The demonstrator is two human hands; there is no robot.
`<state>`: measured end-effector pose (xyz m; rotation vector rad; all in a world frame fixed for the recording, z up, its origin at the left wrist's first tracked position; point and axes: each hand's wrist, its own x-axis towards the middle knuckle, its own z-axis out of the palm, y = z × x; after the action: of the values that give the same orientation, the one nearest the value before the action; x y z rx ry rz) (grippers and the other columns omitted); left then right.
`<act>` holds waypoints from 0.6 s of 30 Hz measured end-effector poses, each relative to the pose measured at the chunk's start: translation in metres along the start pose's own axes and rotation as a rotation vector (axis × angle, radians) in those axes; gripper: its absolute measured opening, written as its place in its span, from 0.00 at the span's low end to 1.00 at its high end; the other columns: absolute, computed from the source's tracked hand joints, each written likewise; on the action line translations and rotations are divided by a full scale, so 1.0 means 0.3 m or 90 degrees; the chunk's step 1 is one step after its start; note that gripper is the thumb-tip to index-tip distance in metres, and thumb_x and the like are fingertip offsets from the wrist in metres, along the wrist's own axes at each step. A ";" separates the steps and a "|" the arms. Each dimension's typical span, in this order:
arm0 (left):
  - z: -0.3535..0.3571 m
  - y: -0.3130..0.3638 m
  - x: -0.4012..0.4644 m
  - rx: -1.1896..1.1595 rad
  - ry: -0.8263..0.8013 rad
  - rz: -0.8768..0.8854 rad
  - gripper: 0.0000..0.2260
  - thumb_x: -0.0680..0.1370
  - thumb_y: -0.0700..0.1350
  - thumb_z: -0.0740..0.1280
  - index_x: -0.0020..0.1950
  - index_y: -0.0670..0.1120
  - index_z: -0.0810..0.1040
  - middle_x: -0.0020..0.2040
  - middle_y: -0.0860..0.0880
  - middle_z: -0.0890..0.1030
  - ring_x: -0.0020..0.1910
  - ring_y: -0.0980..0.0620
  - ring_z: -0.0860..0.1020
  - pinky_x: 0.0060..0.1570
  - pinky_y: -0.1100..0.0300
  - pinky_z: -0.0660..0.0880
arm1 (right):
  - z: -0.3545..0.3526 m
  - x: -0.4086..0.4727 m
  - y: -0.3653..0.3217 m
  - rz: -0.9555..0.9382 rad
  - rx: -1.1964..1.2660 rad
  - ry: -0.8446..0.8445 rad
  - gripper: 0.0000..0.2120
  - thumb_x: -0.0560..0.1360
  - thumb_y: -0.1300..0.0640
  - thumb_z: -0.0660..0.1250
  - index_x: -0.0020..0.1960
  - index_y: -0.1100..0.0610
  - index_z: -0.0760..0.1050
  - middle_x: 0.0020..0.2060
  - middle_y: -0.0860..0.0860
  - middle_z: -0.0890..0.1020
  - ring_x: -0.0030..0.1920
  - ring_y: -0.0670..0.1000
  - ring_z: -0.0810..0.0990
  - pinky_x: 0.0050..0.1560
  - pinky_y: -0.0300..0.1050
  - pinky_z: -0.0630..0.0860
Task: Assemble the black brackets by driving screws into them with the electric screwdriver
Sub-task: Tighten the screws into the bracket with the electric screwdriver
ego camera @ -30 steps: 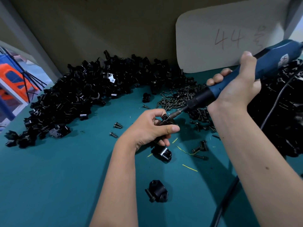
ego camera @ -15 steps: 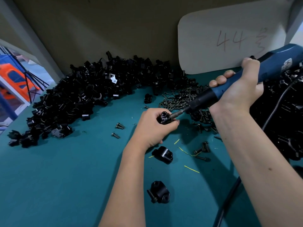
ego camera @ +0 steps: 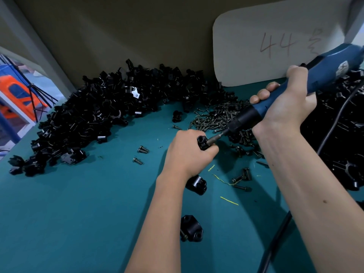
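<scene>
Handwritten "44" in faint reddish pencil on the white card (ego camera: 275, 36) leaning against the back wall, upper right. Just right of the digits, on the same card, one further handwritten mark, a character too faint and loosely drawn to read. On the blue body of the electric screwdriver (ego camera: 323, 73), near the right edge, a small round pale emblem or label, blurred, its lettering illegible. Nowhere else anything legible: no readable print on the bracket pile (ego camera: 94, 119), on the screws (ego camera: 218, 119) or on the green table (ego camera: 78, 213).
</scene>
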<state>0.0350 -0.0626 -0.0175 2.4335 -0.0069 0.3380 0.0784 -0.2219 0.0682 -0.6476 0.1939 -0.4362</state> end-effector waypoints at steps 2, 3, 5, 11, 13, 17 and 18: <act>0.002 0.002 -0.008 -0.004 0.007 0.004 0.15 0.65 0.58 0.62 0.32 0.46 0.71 0.27 0.48 0.71 0.28 0.47 0.70 0.26 0.58 0.63 | 0.006 -0.004 -0.001 0.002 -0.008 -0.003 0.09 0.77 0.61 0.67 0.52 0.58 0.68 0.29 0.51 0.71 0.25 0.50 0.68 0.29 0.43 0.69; 0.001 0.003 -0.011 -0.011 0.008 0.005 0.15 0.65 0.58 0.62 0.33 0.46 0.71 0.28 0.48 0.72 0.29 0.46 0.70 0.26 0.56 0.65 | 0.008 -0.006 -0.001 0.004 -0.011 -0.005 0.08 0.77 0.61 0.67 0.52 0.58 0.68 0.29 0.51 0.71 0.25 0.50 0.68 0.29 0.43 0.69; 0.002 0.005 -0.014 -0.023 0.011 0.005 0.15 0.65 0.58 0.63 0.33 0.46 0.72 0.28 0.48 0.72 0.29 0.46 0.70 0.27 0.55 0.67 | 0.012 -0.011 -0.001 0.005 -0.014 -0.008 0.08 0.77 0.62 0.67 0.52 0.57 0.68 0.29 0.51 0.71 0.25 0.50 0.68 0.29 0.43 0.69; 0.005 0.010 -0.021 -0.024 0.028 -0.016 0.14 0.67 0.56 0.65 0.33 0.47 0.70 0.27 0.49 0.70 0.27 0.50 0.66 0.27 0.59 0.62 | 0.022 -0.022 -0.006 -0.014 -0.034 -0.024 0.08 0.77 0.62 0.66 0.52 0.57 0.68 0.29 0.51 0.71 0.25 0.51 0.68 0.29 0.44 0.69; 0.005 0.012 -0.022 -0.023 0.034 -0.017 0.14 0.67 0.56 0.66 0.32 0.46 0.69 0.27 0.50 0.70 0.26 0.50 0.66 0.27 0.59 0.62 | 0.027 -0.026 -0.008 -0.031 -0.043 -0.034 0.08 0.77 0.62 0.66 0.52 0.57 0.68 0.29 0.52 0.70 0.25 0.51 0.68 0.29 0.44 0.69; 0.005 0.013 -0.023 -0.039 0.033 -0.018 0.13 0.67 0.56 0.66 0.34 0.47 0.71 0.28 0.49 0.72 0.26 0.50 0.67 0.27 0.59 0.63 | 0.035 -0.037 -0.007 -0.047 -0.051 -0.060 0.08 0.78 0.62 0.66 0.54 0.57 0.68 0.30 0.52 0.70 0.25 0.51 0.68 0.28 0.44 0.69; 0.004 0.012 -0.024 -0.048 0.030 -0.022 0.12 0.67 0.56 0.66 0.35 0.48 0.72 0.28 0.49 0.73 0.27 0.50 0.68 0.27 0.59 0.65 | 0.035 -0.040 -0.007 -0.048 -0.049 -0.068 0.09 0.78 0.61 0.66 0.55 0.58 0.68 0.29 0.52 0.70 0.25 0.51 0.68 0.28 0.44 0.69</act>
<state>0.0280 -0.0666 -0.0180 2.3479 0.0413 0.3731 0.0701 -0.2123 0.0784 -0.7535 0.0856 -0.4677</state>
